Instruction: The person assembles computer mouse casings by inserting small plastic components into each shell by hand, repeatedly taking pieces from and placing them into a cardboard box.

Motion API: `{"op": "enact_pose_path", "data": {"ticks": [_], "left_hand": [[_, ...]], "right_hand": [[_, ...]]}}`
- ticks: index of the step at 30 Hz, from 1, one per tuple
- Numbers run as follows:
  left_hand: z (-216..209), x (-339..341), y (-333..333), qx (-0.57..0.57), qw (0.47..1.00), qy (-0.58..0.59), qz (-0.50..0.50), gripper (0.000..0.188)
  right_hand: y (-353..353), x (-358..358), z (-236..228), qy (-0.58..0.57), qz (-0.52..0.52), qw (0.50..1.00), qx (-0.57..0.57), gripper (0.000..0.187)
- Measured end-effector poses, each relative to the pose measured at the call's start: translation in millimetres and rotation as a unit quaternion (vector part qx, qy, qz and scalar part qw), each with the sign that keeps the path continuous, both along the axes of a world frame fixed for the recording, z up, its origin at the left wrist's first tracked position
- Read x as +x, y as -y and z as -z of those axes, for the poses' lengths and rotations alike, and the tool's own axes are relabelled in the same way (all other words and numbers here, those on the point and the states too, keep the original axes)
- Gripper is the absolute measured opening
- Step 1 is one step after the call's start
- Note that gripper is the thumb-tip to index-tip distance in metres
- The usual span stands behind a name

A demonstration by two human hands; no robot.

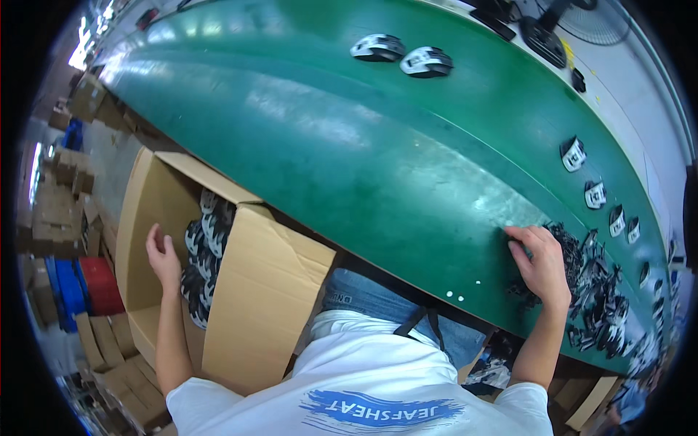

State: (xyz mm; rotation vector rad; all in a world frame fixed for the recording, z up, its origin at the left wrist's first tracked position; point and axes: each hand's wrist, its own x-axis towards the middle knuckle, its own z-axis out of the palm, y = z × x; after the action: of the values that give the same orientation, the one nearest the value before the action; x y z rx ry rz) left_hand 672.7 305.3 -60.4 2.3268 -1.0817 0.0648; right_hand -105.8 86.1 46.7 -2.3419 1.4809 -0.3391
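My left hand (pixel 164 260) is over the open cardboard box (pixel 269 291), fingers apart and nothing in them. Beside it in the box lie several black-and-white shells (pixel 206 247) shaped like computer mice, heaped together. My right hand (pixel 542 263) is low over the green work surface (pixel 378 196), at the left edge of a pile of small black plastic parts (pixel 592 283). Its fingers are curled, with thumb and forefinger close together. Whatever they hold is too small to make out. Part of the pile is hidden behind this hand.
Two more mouse-shaped shells (pixel 402 55) sit at the far side, and several stand in a row along the right (pixel 595 194). Small white discs (pixel 455 296) lie near the front edge. A fan (pixel 552 33) stands at the back. Cartons (pixel 62 196) are stacked on the left.
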Motion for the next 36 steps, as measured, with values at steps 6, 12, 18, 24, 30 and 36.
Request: {"op": "enact_pose_path", "data": {"ticks": [6, 12, 18, 24, 30, 36], "left_hand": [[-94, -193, 240, -0.200, 0.941, -0.037, 0.271, 0.037], [-67, -335, 444, -0.082, 0.896, -0.023, 0.435, 0.061], [-37, -340, 552, 0.079, 0.881, 0.179, 0.432, 0.077], [-50, -339, 510, 0.078, 0.931, 0.157, 0.321, 0.074], [-84, -403, 372, 0.019, 0.705, -0.585, 0.401, 0.058], [-81, -517, 251, 0.182, 0.441, -0.801, 0.362, 0.063]], "right_hand": [[2, -20, 27, 0.147, 0.041, 0.985, -0.077, 0.023], [-7, -40, 42, 0.186, 0.003, 0.964, -0.188, 0.028], [-4, -39, 47, 0.307, 0.040, 0.938, -0.154, 0.027], [-14, -49, 36, 0.348, 0.126, 0.927, -0.059, 0.019], [-19, -53, 42, 0.407, 0.115, 0.906, -0.021, 0.014], [-22, -40, 42, 0.506, 0.035, 0.862, -0.013, 0.036]]}}
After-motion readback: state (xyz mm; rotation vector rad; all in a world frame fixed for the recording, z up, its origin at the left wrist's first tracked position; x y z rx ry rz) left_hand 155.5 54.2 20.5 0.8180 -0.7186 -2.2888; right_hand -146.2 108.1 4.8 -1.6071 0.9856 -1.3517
